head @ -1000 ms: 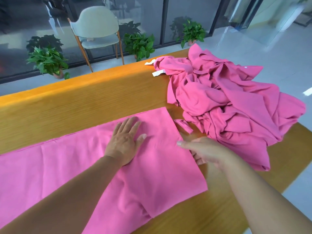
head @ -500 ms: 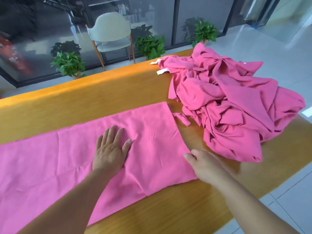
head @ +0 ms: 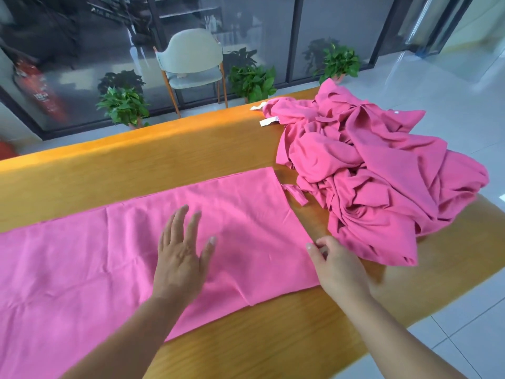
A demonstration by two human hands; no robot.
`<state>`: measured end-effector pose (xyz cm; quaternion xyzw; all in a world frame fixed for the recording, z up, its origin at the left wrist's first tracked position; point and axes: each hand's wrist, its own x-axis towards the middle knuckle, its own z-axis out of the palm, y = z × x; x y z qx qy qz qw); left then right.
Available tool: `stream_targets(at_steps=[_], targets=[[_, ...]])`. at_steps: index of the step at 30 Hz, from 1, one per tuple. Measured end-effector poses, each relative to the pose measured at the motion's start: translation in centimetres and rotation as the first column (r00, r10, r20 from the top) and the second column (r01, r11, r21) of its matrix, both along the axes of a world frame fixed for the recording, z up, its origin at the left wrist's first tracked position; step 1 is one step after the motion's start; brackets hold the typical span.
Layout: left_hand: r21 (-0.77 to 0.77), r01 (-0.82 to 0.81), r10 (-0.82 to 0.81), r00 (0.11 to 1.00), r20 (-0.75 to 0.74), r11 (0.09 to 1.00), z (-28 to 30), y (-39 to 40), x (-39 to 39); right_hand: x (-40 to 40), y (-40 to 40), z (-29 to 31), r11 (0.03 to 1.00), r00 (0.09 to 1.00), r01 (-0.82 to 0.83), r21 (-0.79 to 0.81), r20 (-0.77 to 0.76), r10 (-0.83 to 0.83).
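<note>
A flat pink cloth (head: pixel 109 263) lies spread along the wooden table (head: pixel 191 165), running off the left of the view. My left hand (head: pixel 181 258) rests on its middle, palm down with fingers straight and spread. My right hand (head: pixel 337 266) is at the cloth's right edge, fingers curled, thumb and forefinger pinching that edge. A narrow pink strip (head: pixel 296 194) lies on the wood just beyond the cloth's far right corner.
A big crumpled heap of pink fabric (head: pixel 377 181) with white tags covers the table's right end, close to my right hand. Beyond the table stand a pale chair (head: pixel 194 61), potted plants (head: pixel 124 105) and a glass wall. Tiled floor lies to the right.
My right hand has drawn back along the cloth's right edge and now pinches it. My left hand slid slightly left on the cloth and spread its fingers.
</note>
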<state>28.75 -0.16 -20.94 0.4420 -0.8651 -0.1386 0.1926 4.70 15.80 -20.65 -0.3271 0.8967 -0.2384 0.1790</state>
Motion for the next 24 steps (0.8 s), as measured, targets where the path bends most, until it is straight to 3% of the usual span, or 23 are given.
stream_targets(at_steps=[2,4,7,10,16,22,24], targets=[[-0.089,0.168,-0.172,0.984,-0.038,0.982,0.0,3.8,1.6,0.3,0.4,0.0,1.000,1.000,-0.002,-0.022,-0.012,0.002],[-0.146,0.345,-0.346,0.938,0.021,0.927,-1.3,6.1,3.3,0.7,0.6,0.1,1.000,0.997,-0.004,-0.021,-0.071,0.002],[-0.093,0.444,-0.432,0.893,0.128,0.891,-3.1,6.2,5.0,1.3,0.2,0.2,0.999,0.989,-0.004,0.038,-0.146,0.010],[-0.116,0.457,-0.442,0.887,0.135,0.882,-3.4,5.7,4.8,1.5,0.1,0.5,1.000,0.989,0.017,0.017,-0.149,-0.015],[-0.221,0.442,-0.414,0.895,0.162,0.869,-3.0,6.3,3.1,1.0,2.1,0.9,0.998,0.997,0.052,-0.018,0.053,-0.051],[-0.220,0.381,-0.360,0.924,0.130,0.898,-3.4,7.6,2.3,1.0,3.5,1.3,0.993,0.954,0.121,-0.005,0.277,-0.115],[-0.215,0.366,-0.349,0.930,0.114,0.906,-3.3,8.1,2.3,1.1,3.9,1.3,0.992,0.951,0.123,-0.015,0.288,-0.113]])
